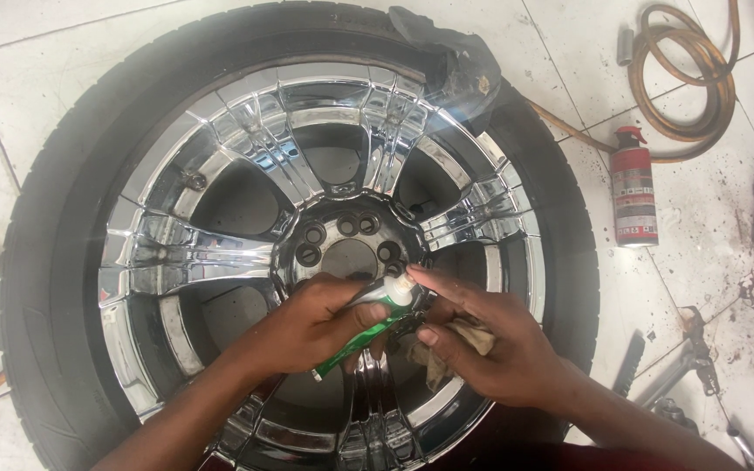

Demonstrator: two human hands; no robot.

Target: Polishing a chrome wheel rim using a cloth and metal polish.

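Over the hub of the chrome multi-spoke wheel (246, 174) in its black tyre, the left hand (311, 327) is wrapped around a small green squeeze tube (361, 336). The tube's long axis slants, its white cap end up and right, toward the hub. The right hand (490, 344) pinches that cap with thumb and forefinger, a tan rag (464, 336) bunched under its palm.

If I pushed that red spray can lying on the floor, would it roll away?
Probably: the red spray can is round and lies on its side on smooth white floor tiles. It looks stiff, not squashy.
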